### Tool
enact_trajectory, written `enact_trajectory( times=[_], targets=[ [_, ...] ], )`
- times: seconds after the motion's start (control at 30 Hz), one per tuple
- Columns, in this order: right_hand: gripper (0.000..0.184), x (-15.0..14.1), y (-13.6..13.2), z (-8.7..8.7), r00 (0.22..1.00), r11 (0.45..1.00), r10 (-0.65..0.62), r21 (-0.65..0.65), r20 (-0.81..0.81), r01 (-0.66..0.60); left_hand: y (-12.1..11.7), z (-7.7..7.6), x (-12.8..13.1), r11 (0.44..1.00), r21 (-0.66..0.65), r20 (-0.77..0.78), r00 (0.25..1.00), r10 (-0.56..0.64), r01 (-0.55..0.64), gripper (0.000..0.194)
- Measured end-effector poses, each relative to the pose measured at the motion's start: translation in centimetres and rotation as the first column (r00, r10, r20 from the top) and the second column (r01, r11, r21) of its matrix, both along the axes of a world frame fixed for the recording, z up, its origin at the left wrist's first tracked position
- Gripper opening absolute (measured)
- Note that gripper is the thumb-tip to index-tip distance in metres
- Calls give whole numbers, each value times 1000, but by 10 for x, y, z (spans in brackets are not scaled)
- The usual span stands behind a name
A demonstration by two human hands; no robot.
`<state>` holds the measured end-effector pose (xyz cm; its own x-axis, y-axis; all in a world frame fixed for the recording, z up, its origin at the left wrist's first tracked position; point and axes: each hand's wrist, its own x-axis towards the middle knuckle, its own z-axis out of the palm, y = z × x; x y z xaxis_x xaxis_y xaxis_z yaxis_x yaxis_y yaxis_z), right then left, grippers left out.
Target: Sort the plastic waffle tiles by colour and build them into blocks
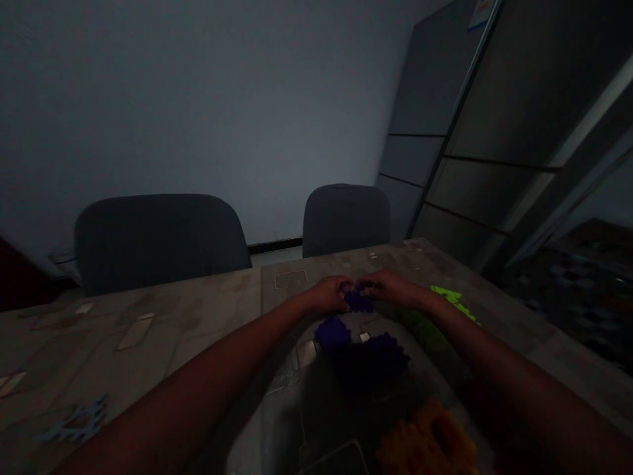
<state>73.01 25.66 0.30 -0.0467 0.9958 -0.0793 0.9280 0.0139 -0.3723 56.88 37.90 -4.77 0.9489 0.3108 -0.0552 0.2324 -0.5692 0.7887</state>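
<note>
Both my hands reach forward over the table and meet at a small purple piece with notched edges (359,300). My left hand (330,293) has its fingers closed on the left side of that piece. On the other side, the fingers of my right hand (390,287) curl around its right edge. Just nearer to me lies a rounded purple notched piece (333,334). Beside it, a darker purple notched piece (383,356) sits partly in shadow. The dim light hides the exact finger contacts.
An orange notched piece with a hole (428,442) lies close to me. Bright green (452,298) and dull green (425,332) pieces are by my right forearm. A light blue notched frame (79,422) lies far left. Two grey chairs (163,241) (346,221) stand behind the patterned table (198,330).
</note>
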Motion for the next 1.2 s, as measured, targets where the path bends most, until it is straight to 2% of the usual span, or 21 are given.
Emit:
enact_trajectory(
  times=[0.13, 0.2, 0.3, 0.43, 0.67, 0.9, 1.2],
  targets=[
    [33, -4, 7, -14, 1000, 1000, -7, 26, -16, 7, 4, -10, -1, 988, -151, 19, 1000, 19, -16, 24],
    [43, -4, 6, -19, 1000, 999, -15, 38, -16, 15, 4, -14, -2, 978, -207, 29, 999, 38, -31, 23],
    [65, -4, 3, -20, 1000, 1000, 18, 19, -19, -17, 4, -16, -3, 964, -263, 42, 997, 59, -46, 23],
    [73, -7, 5, -17, 999, 998, 49, -27, -19, -50, 4, -17, -6, 954, -291, 34, 996, 82, -69, 22],
    [64, -7, 11, -17, 998, 996, 54, -74, 30, -52, 4, -18, -9, 953, -276, 5, 992, 128, -122, 20],
    [48, -6, 9, -22, 996, 998, 54, -22, 66, -52, 2, -20, -7, 939, -297, -6, 983, 182, -176, 22],
    [45, 3, 4, -13, 994, 993, 97, 64, 46, -100, -3, -20, -11, 897, -382, -21, 973, 230, -221, 23]
  ],
)
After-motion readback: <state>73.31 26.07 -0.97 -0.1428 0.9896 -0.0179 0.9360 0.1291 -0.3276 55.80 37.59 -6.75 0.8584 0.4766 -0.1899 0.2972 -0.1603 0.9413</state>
